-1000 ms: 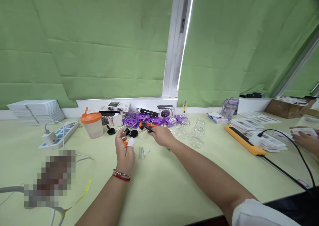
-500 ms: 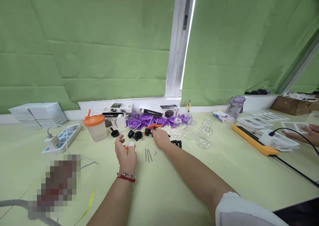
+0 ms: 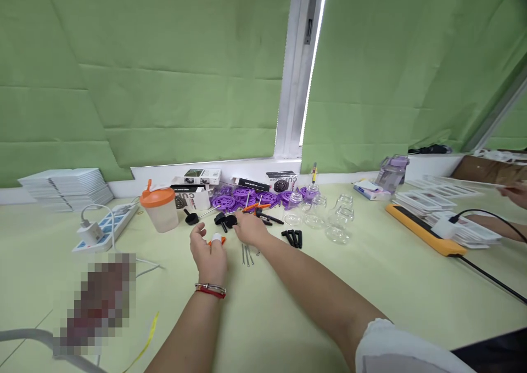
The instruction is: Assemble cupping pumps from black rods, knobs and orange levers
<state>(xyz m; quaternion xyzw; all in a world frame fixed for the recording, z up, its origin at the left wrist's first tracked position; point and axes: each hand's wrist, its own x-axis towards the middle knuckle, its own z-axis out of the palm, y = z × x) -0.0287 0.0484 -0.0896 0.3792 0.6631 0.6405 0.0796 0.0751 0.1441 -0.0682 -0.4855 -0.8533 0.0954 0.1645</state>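
My left hand (image 3: 209, 256) is raised over the table, fingers curled, with a white cover on the thumb. An orange piece (image 3: 222, 240) shows on both sides of that thumb and seems held; its shape is mostly hidden. My right hand (image 3: 250, 229) reaches across, its fingertips pinched at the edge of a black round part (image 3: 231, 221). Left of that are a black knob-like part (image 3: 220, 219) and another black knob (image 3: 191, 217) with a metal rod. Several long screws (image 3: 247, 256) lie below my right hand. Black tubes (image 3: 292, 238) rest to its right.
Purple openwork discs (image 3: 224, 203) and boxes (image 3: 197, 199) line the back. Clear bottle-shaped pieces (image 3: 340, 225) stand to the right. An orange-lidded cup (image 3: 160, 211) and white power strip (image 3: 109, 230) are left. A yellow power strip (image 3: 424, 230) and another person's hand (image 3: 514, 195) are right.
My right hand has moved left along the row of black parts to the round one. More black parts show where it was. My left hand has hardly moved.
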